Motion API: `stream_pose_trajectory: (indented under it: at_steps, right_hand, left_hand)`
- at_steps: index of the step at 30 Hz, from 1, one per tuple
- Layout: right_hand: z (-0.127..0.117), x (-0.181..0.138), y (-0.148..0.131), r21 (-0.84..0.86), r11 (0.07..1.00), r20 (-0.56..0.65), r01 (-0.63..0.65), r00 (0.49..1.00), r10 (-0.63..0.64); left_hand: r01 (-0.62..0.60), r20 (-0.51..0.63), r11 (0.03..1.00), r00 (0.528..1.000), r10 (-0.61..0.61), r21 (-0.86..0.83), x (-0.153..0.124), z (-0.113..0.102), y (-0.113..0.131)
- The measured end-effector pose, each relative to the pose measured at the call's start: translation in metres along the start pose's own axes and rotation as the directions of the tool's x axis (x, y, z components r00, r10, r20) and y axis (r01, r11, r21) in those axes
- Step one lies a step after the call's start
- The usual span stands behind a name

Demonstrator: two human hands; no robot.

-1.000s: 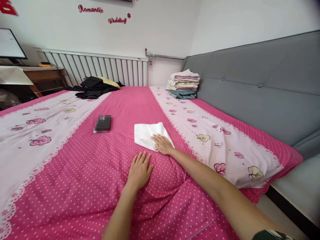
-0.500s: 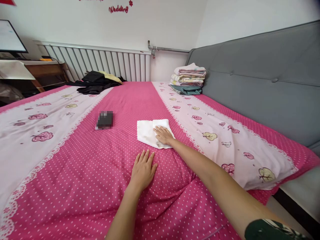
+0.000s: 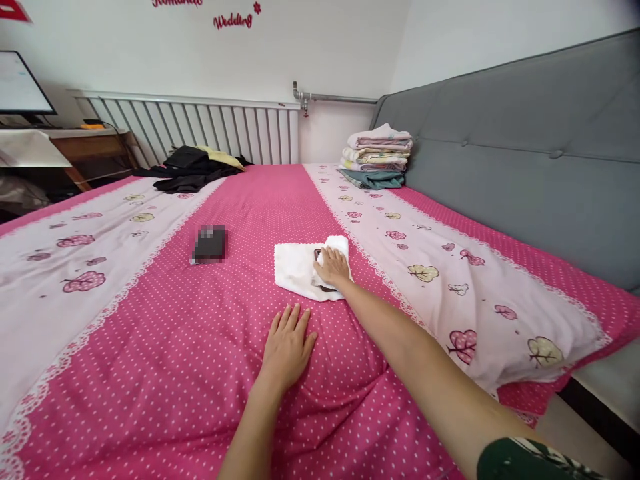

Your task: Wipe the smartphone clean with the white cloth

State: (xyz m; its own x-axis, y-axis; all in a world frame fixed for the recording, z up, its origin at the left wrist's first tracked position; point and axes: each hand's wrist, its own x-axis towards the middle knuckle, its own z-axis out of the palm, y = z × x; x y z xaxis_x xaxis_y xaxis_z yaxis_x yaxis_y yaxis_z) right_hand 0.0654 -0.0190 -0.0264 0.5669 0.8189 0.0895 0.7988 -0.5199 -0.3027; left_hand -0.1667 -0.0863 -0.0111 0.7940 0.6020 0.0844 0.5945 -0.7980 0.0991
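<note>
Towel (image 3: 296,269), white, folded, lies mid-bed on pink bedspread (image 3: 200,373), long axis approx. across bed. Right hand (image 3: 332,266) rests on its right end, fingers curled onto cloth. Left hand (image 3: 288,345) flat, fingers together, on bedspread just nearer than towel's near edge, not touching.

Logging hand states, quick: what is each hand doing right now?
Left hand: open, flat on the pink bedspread.
Right hand: fingers curled on the folded white towel; firm grip cannot be told.
</note>
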Motion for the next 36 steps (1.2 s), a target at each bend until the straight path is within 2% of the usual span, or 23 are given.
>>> stream_pose_trajectory:
  at_steps: [4,16,22,28,32,36]
  right_hand:
    - [0.000,-0.010,-0.001,-0.008,1.000,0.023,-0.027,0.999,0.027]
    - [-0.005,-0.053,0.000,-0.013,0.999,0.032,0.050,0.998,-0.049]
    - [-0.007,-0.067,0.006,-0.044,0.975,0.062,0.218,0.975,-0.215]
    - [-0.011,-0.061,0.011,-0.031,0.916,0.130,0.399,0.911,-0.392]
    - [-0.013,-0.048,0.010,-0.010,0.911,0.202,0.412,0.893,-0.401]
    - [-0.014,-0.037,0.004,-0.013,0.919,0.216,0.393,0.899,-0.382]
  left_hand:
    - [-0.001,-0.004,1.000,1.000,0.001,-0.010,0.000,0.000,0.000]
    - [0.002,0.014,1.000,1.000,-0.002,0.009,-0.001,-0.005,0.001]
    - [0.002,0.030,1.000,1.000,-0.003,0.017,-0.001,-0.006,0.001]
    - [0.014,0.055,0.999,0.998,-0.015,0.032,0.000,-0.006,0.002]
    - [0.015,0.054,0.999,0.998,-0.017,0.036,-0.001,-0.006,0.002]
    - [0.016,0.054,0.999,0.998,-0.018,0.042,-0.001,-0.005,0.002]
